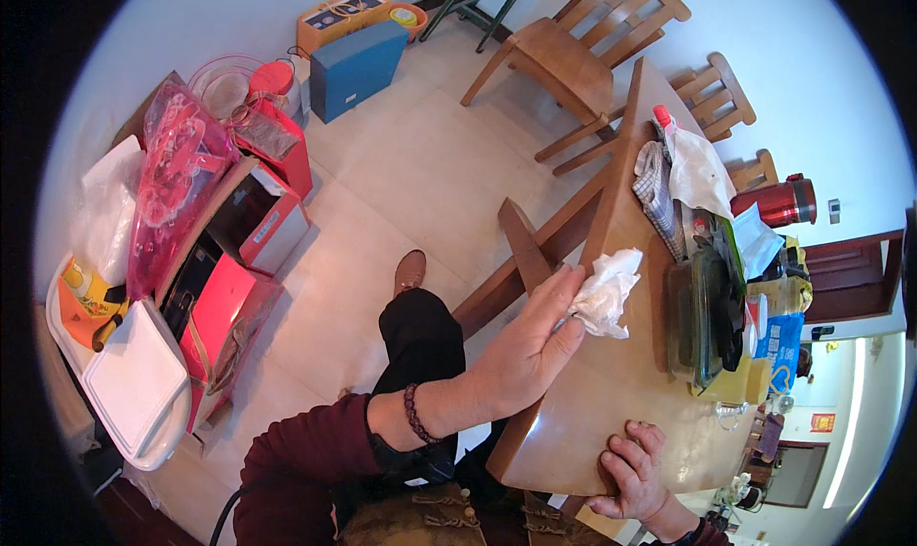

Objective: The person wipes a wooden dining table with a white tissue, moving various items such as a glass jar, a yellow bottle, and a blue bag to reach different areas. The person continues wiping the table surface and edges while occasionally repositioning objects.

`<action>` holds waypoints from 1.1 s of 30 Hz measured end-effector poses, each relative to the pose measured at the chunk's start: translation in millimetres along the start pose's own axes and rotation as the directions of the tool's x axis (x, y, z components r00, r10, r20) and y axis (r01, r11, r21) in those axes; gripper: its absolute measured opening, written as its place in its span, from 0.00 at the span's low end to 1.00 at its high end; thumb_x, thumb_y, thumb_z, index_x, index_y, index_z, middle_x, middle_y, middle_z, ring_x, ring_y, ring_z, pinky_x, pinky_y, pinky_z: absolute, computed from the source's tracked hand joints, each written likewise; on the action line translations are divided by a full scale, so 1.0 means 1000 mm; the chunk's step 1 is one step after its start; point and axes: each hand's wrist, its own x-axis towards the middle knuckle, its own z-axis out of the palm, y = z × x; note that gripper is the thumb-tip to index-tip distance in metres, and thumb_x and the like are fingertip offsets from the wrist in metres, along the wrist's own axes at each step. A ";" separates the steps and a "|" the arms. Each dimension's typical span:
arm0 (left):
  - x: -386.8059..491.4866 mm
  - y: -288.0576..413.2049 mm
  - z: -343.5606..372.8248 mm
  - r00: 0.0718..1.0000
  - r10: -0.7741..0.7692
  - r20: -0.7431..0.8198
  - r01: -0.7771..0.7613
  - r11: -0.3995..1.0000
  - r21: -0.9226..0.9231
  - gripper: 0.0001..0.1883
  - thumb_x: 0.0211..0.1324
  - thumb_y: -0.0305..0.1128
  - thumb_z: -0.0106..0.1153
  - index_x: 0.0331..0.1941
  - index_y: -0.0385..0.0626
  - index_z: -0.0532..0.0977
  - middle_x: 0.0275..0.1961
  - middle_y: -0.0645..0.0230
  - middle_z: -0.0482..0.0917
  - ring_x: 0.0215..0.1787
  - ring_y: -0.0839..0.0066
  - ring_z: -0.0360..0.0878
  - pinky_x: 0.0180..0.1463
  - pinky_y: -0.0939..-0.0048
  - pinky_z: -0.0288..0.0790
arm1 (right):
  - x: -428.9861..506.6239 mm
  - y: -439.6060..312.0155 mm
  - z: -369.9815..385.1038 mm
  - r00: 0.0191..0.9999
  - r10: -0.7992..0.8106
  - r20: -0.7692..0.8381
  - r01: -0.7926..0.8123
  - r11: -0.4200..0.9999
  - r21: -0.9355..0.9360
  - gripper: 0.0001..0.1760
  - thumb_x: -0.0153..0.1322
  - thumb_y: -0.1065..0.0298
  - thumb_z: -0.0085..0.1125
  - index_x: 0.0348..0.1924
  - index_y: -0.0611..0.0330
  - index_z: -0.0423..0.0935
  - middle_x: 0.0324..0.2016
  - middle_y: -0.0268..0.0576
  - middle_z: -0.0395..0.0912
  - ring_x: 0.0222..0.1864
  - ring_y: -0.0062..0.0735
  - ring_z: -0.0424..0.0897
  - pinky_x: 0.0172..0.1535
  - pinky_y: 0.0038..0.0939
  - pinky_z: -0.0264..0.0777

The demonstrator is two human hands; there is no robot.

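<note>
Pinched between the thumb and fingers of my left hand [526, 363] is a crumpled white tissue [607, 293]. That hand reaches across the long side of a wooden table [566, 431], with the tissue over or against the tabletop near its edge; contact cannot be made out. A dark bead bracelet [415, 413] circles the left wrist. At the table's near corner, my right hand [634, 467] rests with bent, spread fingers on the surface and its thumb by the edge, holding nothing. Beyond both hands stands a glass container with a dark lid [691, 324].
A checked cloth [658, 195], white cloth [698, 170], red thermos [777, 200] and blue packet [781, 345] crowd the table's far side. Wooden chairs [573, 59] flank it. Boxes [236, 295], a blue case [356, 69] and a white plastic lid [136, 374] line the left wall.
</note>
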 end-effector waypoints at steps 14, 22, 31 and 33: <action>0.171 -0.044 -0.009 0.965 -0.214 0.152 0.218 0.976 -0.014 0.28 0.81 0.40 0.36 0.77 0.41 0.55 0.76 0.65 0.64 0.76 0.75 0.60 0.79 0.69 0.53 | -0.001 -0.001 -0.002 0.999 0.034 0.043 -0.035 0.999 0.024 0.33 0.67 0.34 0.65 0.54 0.50 0.80 0.58 0.41 0.76 0.65 0.52 0.69 0.64 0.59 0.62; 0.174 -0.043 -0.008 0.988 -0.059 0.142 0.078 0.988 -0.132 0.29 0.80 0.37 0.35 0.79 0.40 0.53 0.77 0.64 0.64 0.79 0.72 0.57 0.80 0.69 0.51 | 0.000 -0.002 -0.001 0.998 0.051 0.032 -0.053 0.998 0.040 0.32 0.67 0.35 0.65 0.54 0.50 0.80 0.58 0.40 0.77 0.64 0.52 0.70 0.64 0.59 0.62; 0.083 -0.009 -0.016 0.989 0.026 0.145 -0.070 0.951 0.302 0.26 0.78 0.34 0.41 0.74 0.38 0.62 0.77 0.54 0.63 0.81 0.61 0.57 0.81 0.67 0.50 | 0.005 -0.003 -0.005 0.999 0.029 0.035 -0.029 1.000 0.003 0.35 0.67 0.36 0.65 0.59 0.50 0.78 0.63 0.42 0.76 0.68 0.54 0.68 0.65 0.59 0.62; 0.062 0.005 -0.021 0.991 -0.001 0.132 -0.051 0.919 0.391 0.24 0.77 0.33 0.44 0.71 0.38 0.66 0.76 0.51 0.65 0.79 0.56 0.60 0.80 0.65 0.53 | 0.006 -0.003 -0.007 0.999 0.031 0.033 -0.032 0.999 0.032 0.36 0.68 0.37 0.66 0.60 0.52 0.78 0.64 0.42 0.75 0.69 0.54 0.68 0.66 0.58 0.62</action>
